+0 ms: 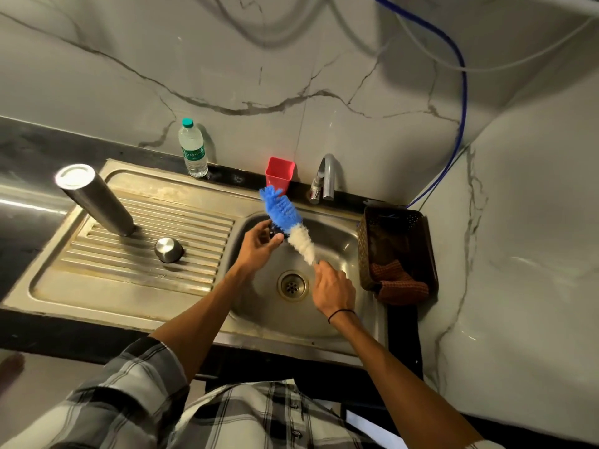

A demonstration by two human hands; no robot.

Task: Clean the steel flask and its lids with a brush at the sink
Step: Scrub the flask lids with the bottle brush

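Steel sink (340,241) below; left hand (256,246) pinches small dark lid (276,233), right hand (334,288) grips brush (288,222). Risk: wet lid slips into basin.

We see a grey marble-veined wall (291,76) behind a dark countertop (29,147), meeting a matching side wall (525,254) at the right corner. A blue hose (464,92) and white cable (518,61) hang across it. Glare streaks the counter's left.

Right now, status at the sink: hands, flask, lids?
Left hand pinches small dark lid; right hand grips blue-and-white bottle brush, scrubbing it. Steel flask, steel cap on drainboard. Nothing obstructing.
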